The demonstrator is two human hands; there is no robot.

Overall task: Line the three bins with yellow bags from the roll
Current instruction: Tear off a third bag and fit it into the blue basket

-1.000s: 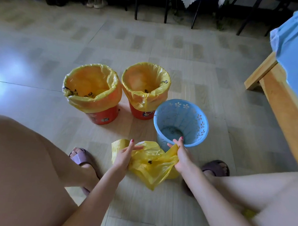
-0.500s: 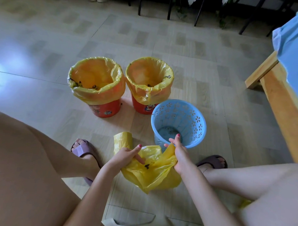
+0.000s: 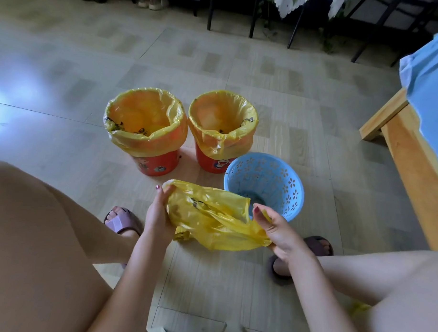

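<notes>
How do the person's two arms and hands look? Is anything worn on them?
Both forearms are bare: no sleeves, watch or bracelets show. The left hand and the right hand have dark red polished nails. No rings can be made out.

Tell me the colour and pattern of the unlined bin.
Light blue bin, its wall pierced with flower-shaped cutouts; the head view shows it best.

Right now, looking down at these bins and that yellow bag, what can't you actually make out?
All in the head view:
- Roll of bags: the yellow scrap by the right thigh is mostly hidden by the leg.
- Yellow bag: its mouth is lost in crumples between the left hand and right hand.
- Blue bin: part of its floor is hidden behind the bag.
- Two red bins: cartoon prints too small.
</notes>
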